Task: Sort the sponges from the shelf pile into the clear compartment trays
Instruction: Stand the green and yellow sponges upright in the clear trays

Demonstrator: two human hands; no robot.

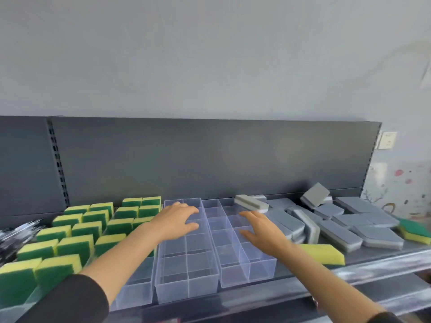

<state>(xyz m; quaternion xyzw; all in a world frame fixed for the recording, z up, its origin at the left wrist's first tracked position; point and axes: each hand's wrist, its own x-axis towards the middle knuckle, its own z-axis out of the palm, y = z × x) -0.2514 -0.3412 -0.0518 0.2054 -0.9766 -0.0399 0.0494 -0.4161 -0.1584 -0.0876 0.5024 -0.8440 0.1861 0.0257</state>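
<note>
Two clear compartment trays stand side by side on the shelf: the left one [186, 276] and the right one [247, 264], both with bare compartments. My left hand [177, 220] hovers over the left tray, fingers spread, holding nothing. My right hand [261, 231] reaches over the right tray, open and holding nothing, just below a grey sponge [250, 203] resting on that tray's far right corner. A loose pile of grey sponges [345, 222] lies to the right. Yellow-green sponges [77, 231] stand in rows in trays on the left.
A yellow sponge [324, 252] lies near the shelf's front edge right of my right wrist. Another yellow-green sponge [415, 230] sits at the far right. The dark back panel [210, 159] closes the shelf behind. A clear front lip [303, 290] runs along the shelf edge.
</note>
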